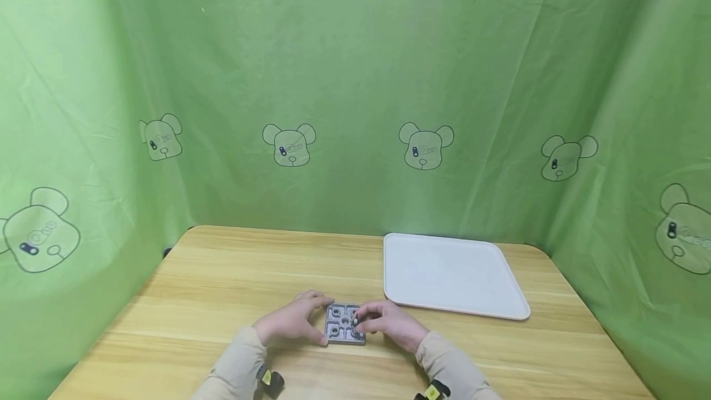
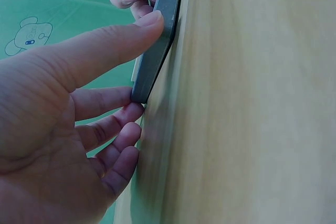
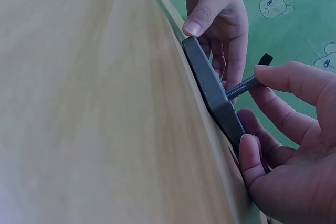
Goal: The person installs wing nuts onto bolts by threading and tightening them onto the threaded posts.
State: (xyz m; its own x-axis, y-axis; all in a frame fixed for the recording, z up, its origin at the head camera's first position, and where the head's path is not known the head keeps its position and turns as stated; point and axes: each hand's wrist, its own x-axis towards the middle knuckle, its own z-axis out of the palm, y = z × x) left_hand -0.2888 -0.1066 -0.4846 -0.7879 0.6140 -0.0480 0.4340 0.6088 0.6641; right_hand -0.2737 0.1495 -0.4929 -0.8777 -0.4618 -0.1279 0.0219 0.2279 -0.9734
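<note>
Beige sleeves [image 1: 236, 366] reach in over our desk [image 1: 166, 326], each wrist carrying a small black device with a yellow label [image 1: 266, 378]. Between our hands, about midway from the desk's left edge to its right edge, a grey square plate [image 1: 341, 323] with round openings lies on the wood. Our left hand [image 1: 294, 320] holds it by its left edge, thumb at the near corner, fingertips at the far one. Our right hand [image 1: 391, 324] pinches a wing screw [image 3: 243, 86] between thumb and fingers; its threaded shaft rises from the plate's face, towards the right edge. We cannot tell how deep it sits. Near the desk's far right corner lies a white tray [image 1: 447, 273], well apart from the green cloth's [image 1: 355, 66] left side.
</note>
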